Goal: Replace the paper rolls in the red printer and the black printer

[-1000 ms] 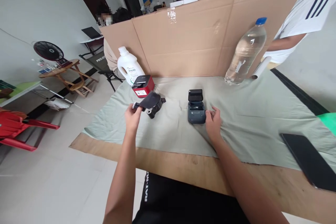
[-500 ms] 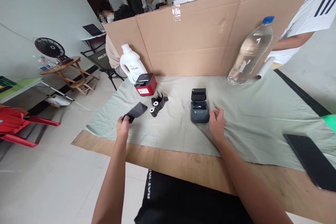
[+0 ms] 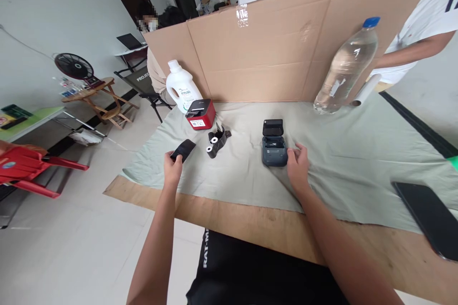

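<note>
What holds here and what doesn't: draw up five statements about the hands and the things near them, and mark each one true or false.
1. The left hand holds a flat black piece. True.
2. The right hand is at the right side of the dark device. True.
3. The dark device is closed. False: its lid stands open.
4. The white jug stands behind the red box. True.
5. The red box is right of the dark device. False: it is to the left.
</note>
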A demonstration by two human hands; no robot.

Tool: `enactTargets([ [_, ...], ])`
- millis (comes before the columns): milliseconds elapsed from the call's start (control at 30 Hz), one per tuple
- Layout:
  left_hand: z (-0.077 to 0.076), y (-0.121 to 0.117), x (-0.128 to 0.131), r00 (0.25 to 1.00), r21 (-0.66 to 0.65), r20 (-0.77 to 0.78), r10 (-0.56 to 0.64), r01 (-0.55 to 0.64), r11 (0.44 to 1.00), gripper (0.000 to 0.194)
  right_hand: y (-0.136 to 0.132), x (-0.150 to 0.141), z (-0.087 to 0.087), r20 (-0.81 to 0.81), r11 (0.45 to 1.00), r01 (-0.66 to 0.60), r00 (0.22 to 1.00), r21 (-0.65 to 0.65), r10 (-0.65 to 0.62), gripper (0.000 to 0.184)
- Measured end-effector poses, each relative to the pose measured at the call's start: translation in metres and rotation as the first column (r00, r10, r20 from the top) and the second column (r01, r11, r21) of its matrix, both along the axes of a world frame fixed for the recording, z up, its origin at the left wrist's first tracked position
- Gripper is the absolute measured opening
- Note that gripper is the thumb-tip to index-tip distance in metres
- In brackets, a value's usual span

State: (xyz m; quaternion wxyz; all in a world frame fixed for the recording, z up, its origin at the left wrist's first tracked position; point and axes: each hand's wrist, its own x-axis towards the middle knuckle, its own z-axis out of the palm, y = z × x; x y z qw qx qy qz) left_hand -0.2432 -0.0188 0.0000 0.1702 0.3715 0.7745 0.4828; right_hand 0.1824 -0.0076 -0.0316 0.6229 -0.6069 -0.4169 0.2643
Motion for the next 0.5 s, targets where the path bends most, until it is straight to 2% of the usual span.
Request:
enactTargets([
  [100, -0.001, 0.006, 0.008, 0.987, 0.038, -0.153, -0.051, 0.057, 0.998, 0.035, 0.000, 0.000, 0.000, 0.000, 1.000, 0.001, 1.000, 0.005, -0.001, 0.034],
  [233, -0.010, 0.020, 0.021, 0.945, 0.064, -0.313, -0.099, 0.125, 0.990, 0.037, 0.001, 0.000, 0.000, -0.005, 1.000, 0.004, 1.000, -0.005, -0.004, 0.033],
  [367, -0.021, 0.032, 0.028, 0.928, -0.053, -0.333, -0.168, 0.159, 0.986, 0.035, 0.001, 0.000, -0.001, -0.004, 1.000, 0.006, 1.000, 0.014, -0.006, 0.033],
  [500, -0.025, 0.031, 0.028, 0.905, -0.146, -0.363, -0.221, 0.179, 0.973, 0.034, 0.001, 0.000, -0.003, 0.015, 1.000, 0.004, 1.000, 0.012, -0.004, 0.034],
])
